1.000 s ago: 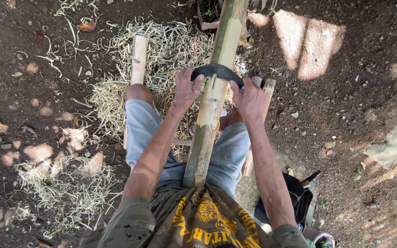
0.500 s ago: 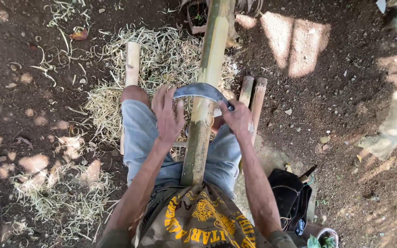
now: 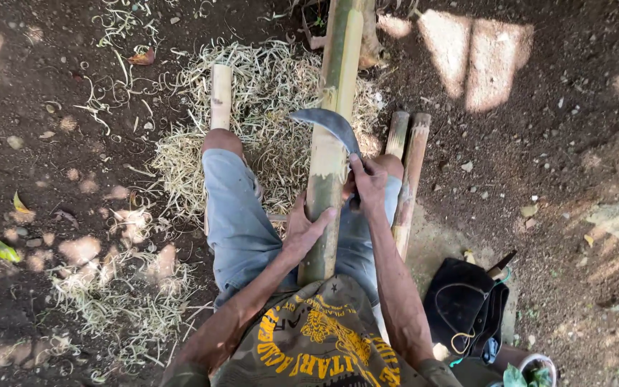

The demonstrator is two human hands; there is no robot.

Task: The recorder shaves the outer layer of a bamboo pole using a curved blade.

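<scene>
Head camera, looking steeply down, close

Sharp, shaded view — dappled sun patches glare on the ground (image 3: 488, 64)

A: State the left hand (image 3: 304, 228) position.

B: Left forearm extends forward from the lower centre, elbow bent. The palm lies low and to the left, thumb spread to the right, fingers curled in a wrapping grip.

A: State the right hand (image 3: 369, 183) position.

B: Right forearm runs straight up from the lower right, wrist nearly in line with it. The hand sits higher and farther forward than the left, fingers (image 3: 361, 166) closed tight in a fist-type grip, knuckles up.

A: Spacing between hands?

B: Close together, right just above and beside left, not touching. Both knees are bent, with the thighs spread beneath the forearms.
</scene>
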